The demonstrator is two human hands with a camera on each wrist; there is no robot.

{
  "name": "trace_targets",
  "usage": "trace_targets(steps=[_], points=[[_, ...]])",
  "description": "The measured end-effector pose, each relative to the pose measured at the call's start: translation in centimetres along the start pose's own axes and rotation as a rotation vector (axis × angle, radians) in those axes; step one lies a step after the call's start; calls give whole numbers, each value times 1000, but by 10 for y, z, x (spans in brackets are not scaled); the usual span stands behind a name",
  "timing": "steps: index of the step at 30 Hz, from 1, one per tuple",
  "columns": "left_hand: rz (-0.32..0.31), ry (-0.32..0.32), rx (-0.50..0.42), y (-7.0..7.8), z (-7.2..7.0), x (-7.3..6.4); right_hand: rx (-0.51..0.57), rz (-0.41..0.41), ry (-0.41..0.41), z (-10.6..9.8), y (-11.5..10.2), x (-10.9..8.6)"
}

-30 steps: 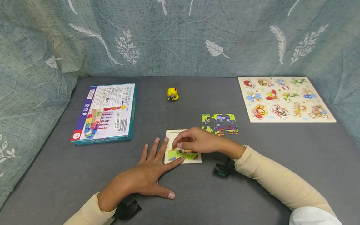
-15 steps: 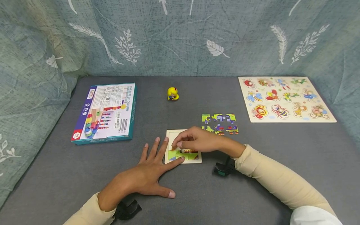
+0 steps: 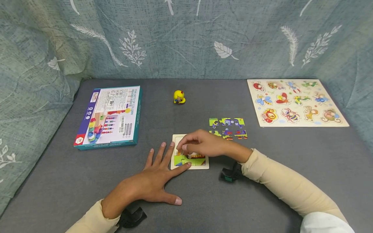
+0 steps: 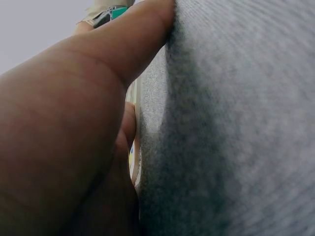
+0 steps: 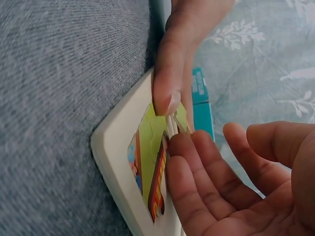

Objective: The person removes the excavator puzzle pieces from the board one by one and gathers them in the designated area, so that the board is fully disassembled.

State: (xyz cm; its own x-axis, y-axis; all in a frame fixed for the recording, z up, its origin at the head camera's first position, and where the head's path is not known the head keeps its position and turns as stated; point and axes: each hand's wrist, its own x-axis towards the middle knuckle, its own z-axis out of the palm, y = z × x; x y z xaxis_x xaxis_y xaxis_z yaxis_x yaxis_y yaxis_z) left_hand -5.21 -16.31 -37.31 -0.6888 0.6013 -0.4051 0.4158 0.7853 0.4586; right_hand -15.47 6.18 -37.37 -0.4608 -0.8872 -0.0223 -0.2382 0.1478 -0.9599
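My left hand (image 3: 155,181) lies spread on the grey table, its index fingertip on the near edge of a small wooden puzzle tray (image 3: 207,167) and another finger alongside the tray's left edge. Green fitted pieces (image 3: 192,161) with a red and yellow striped shape fill the near part of the tray. Over its far left part, my right hand (image 3: 207,143) pinches a small jigsaw piece (image 3: 179,153) with an orange patch, partly hidden by the fingertips. In the right wrist view the curled fingers (image 5: 182,177) stand close over the tray.
Several loose jigsaw pieces (image 3: 226,122) lie in two rows behind my right hand. A boxed toy (image 3: 112,116) lies at the left, a yellow figurine (image 3: 179,97) at the back, and an insect peg board (image 3: 294,103) at the back right. A patterned curtain (image 3: 186,38) hangs behind.
My right hand has shifted slightly away from me and to the left over the tray, showing a little more of the orange-patched piece. The left hand stays in place.
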Motion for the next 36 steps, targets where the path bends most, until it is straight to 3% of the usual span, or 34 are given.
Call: trace_targets(steps=[5,18,36], points=[[-1,-3,3,0,0,0,12,-18,16,3,0,3],[-2,0,-12,0,1,0,-121,-49,72,10,-4,8],[23,39,-12,-1,3,-1,-232,-47,18,15,-7,13]])
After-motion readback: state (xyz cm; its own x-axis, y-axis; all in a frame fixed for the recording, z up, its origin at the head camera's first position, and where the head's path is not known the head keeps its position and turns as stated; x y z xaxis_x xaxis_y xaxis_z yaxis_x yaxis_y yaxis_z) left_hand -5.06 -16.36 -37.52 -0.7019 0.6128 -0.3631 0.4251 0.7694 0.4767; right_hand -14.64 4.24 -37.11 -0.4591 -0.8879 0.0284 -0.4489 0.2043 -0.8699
